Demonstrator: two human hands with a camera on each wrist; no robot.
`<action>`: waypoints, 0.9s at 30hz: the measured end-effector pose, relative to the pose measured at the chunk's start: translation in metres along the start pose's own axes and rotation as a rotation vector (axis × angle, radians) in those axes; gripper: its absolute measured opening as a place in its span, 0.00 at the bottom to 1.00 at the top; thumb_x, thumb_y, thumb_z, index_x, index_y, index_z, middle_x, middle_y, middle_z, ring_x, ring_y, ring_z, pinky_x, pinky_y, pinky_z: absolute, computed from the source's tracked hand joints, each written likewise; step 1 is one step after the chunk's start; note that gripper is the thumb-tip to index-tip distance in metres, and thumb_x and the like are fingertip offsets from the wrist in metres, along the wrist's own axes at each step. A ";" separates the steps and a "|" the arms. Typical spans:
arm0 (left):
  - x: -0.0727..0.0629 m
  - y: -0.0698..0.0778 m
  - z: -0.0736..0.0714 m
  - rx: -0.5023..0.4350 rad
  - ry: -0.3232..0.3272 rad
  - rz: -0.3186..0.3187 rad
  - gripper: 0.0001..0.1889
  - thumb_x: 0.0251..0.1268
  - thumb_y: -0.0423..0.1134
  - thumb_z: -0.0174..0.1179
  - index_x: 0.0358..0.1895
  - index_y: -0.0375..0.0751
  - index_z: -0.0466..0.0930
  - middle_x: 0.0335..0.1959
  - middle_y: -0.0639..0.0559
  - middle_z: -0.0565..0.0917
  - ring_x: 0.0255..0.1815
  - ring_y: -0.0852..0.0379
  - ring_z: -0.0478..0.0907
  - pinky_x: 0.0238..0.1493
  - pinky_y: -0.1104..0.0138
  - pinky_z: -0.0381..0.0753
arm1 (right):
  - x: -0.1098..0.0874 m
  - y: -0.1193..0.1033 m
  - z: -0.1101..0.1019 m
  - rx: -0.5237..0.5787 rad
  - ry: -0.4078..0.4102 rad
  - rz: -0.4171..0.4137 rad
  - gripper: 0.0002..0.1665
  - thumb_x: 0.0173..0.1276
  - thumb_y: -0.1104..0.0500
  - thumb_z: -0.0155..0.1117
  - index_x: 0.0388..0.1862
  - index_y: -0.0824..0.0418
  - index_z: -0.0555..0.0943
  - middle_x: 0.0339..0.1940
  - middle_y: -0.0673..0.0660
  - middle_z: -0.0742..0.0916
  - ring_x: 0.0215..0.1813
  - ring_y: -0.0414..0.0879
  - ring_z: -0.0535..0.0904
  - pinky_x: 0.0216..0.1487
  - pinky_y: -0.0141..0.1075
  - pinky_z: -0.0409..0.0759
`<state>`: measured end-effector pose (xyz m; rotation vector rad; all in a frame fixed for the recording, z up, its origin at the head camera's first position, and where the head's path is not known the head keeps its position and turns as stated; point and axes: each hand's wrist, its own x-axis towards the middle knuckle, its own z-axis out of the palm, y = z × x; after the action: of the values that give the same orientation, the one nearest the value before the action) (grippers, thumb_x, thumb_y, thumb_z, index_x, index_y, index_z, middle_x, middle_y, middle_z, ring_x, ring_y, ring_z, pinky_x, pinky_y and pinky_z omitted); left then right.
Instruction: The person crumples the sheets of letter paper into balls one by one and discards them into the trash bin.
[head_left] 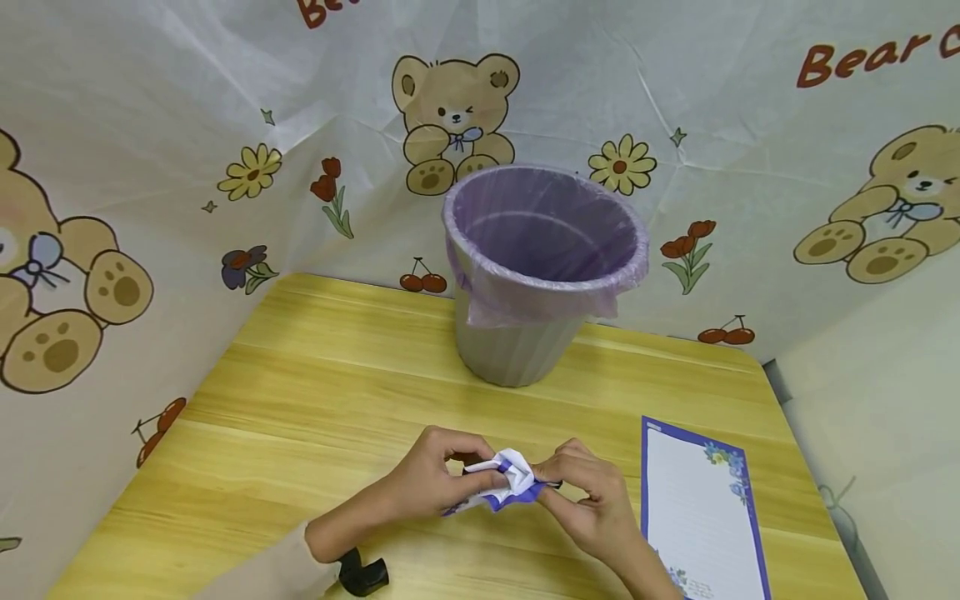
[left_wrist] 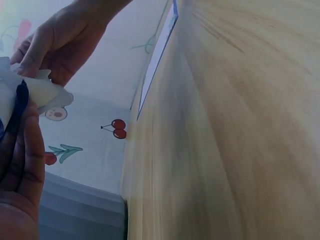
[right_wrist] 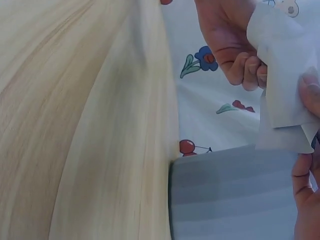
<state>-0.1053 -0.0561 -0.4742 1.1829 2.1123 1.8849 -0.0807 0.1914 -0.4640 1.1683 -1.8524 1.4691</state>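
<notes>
Between both hands, over the near part of the table, is a crumpled sheet of paper (head_left: 514,472), white with a blue-purple border. My left hand (head_left: 442,475) pinches its left side, thumb in front and fingers behind. On the opposite side my right hand (head_left: 592,496) grips the paper between thumb and fingers. In the left wrist view the folded paper (left_wrist: 47,92) spans the gap between the hands. The right wrist view shows the paper's pale creased face (right_wrist: 287,85), with fingers curled at its edges.
A grey bin (head_left: 510,346) lined with a translucent purple bag (head_left: 543,304) stands at the table's back. To the right lies a flat sheet of letter paper (head_left: 697,508) with a blue border and flowers. A black object (head_left: 365,577) is beside the left sleeve. Bear-printed cloth (head_left: 337,100) hangs behind.
</notes>
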 end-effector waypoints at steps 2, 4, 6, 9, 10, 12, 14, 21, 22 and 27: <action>-0.001 -0.001 -0.003 -0.038 -0.036 -0.006 0.06 0.78 0.40 0.67 0.42 0.44 0.90 0.33 0.48 0.93 0.34 0.73 0.82 0.39 0.67 0.92 | 0.000 0.000 -0.001 -0.004 0.002 -0.008 0.04 0.68 0.66 0.79 0.36 0.67 0.90 0.28 0.58 0.92 0.30 0.41 0.78 0.39 0.34 0.75; -0.003 -0.002 -0.007 -0.068 -0.078 -0.004 0.15 0.83 0.49 0.62 0.48 0.42 0.90 0.36 0.46 0.92 0.36 0.72 0.83 0.40 0.66 0.92 | 0.000 0.000 -0.002 -0.011 0.000 -0.014 0.04 0.67 0.66 0.79 0.36 0.67 0.90 0.28 0.58 0.92 0.30 0.41 0.78 0.39 0.34 0.75; -0.003 -0.002 -0.009 -0.073 -0.115 -0.001 0.22 0.82 0.58 0.59 0.54 0.42 0.88 0.42 0.44 0.93 0.40 0.70 0.85 0.44 0.64 0.93 | -0.001 0.002 -0.004 -0.022 -0.002 -0.011 0.04 0.67 0.66 0.79 0.36 0.67 0.90 0.28 0.59 0.93 0.30 0.41 0.78 0.38 0.33 0.76; -0.003 0.001 -0.011 -0.032 -0.164 -0.032 0.29 0.75 0.66 0.63 0.63 0.46 0.84 0.51 0.49 0.92 0.46 0.69 0.85 0.49 0.66 0.92 | -0.003 0.003 -0.008 -0.055 -0.002 0.017 0.04 0.68 0.65 0.79 0.36 0.65 0.91 0.29 0.58 0.93 0.30 0.40 0.79 0.38 0.32 0.77; -0.003 0.002 -0.010 -0.010 -0.173 -0.046 0.29 0.73 0.64 0.66 0.65 0.48 0.83 0.53 0.51 0.91 0.48 0.68 0.84 0.50 0.66 0.92 | -0.004 0.004 -0.009 -0.065 -0.003 0.030 0.04 0.68 0.65 0.79 0.37 0.65 0.91 0.29 0.57 0.93 0.31 0.40 0.79 0.38 0.32 0.77; -0.002 0.005 -0.009 0.032 -0.175 -0.074 0.27 0.70 0.59 0.72 0.65 0.51 0.82 0.55 0.55 0.90 0.49 0.68 0.84 0.52 0.67 0.91 | -0.007 0.004 -0.010 -0.092 -0.008 0.059 0.03 0.67 0.64 0.79 0.38 0.63 0.91 0.29 0.56 0.93 0.31 0.40 0.80 0.39 0.31 0.78; -0.001 0.006 -0.006 0.063 -0.163 -0.093 0.23 0.69 0.52 0.75 0.64 0.53 0.82 0.53 0.58 0.90 0.47 0.69 0.84 0.48 0.69 0.91 | -0.009 0.005 -0.010 -0.110 -0.016 0.079 0.04 0.65 0.66 0.80 0.38 0.62 0.91 0.29 0.55 0.93 0.32 0.40 0.81 0.40 0.30 0.79; 0.000 0.003 0.003 0.107 -0.075 -0.115 0.10 0.75 0.46 0.69 0.54 0.53 0.86 0.43 0.58 0.91 0.39 0.72 0.82 0.38 0.71 0.90 | -0.009 0.007 -0.008 -0.111 -0.032 0.087 0.08 0.61 0.69 0.81 0.38 0.61 0.91 0.29 0.55 0.93 0.32 0.40 0.82 0.40 0.30 0.79; 0.000 0.003 0.004 0.096 -0.063 -0.112 0.08 0.76 0.45 0.69 0.52 0.52 0.86 0.42 0.57 0.91 0.37 0.72 0.82 0.37 0.70 0.90 | -0.008 0.007 -0.008 -0.104 -0.041 0.084 0.09 0.61 0.70 0.81 0.38 0.61 0.91 0.29 0.55 0.93 0.33 0.41 0.82 0.40 0.30 0.79; 0.000 0.000 0.002 0.035 -0.037 -0.078 0.04 0.77 0.39 0.68 0.41 0.45 0.87 0.35 0.51 0.91 0.34 0.72 0.81 0.35 0.70 0.89 | -0.006 0.002 -0.005 -0.055 -0.093 0.091 0.13 0.57 0.75 0.80 0.38 0.62 0.90 0.31 0.56 0.93 0.34 0.42 0.83 0.41 0.28 0.82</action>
<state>-0.1041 -0.0548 -0.4749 1.1151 2.1473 1.7870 -0.0800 0.1982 -0.4684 1.1572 -2.0199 1.4244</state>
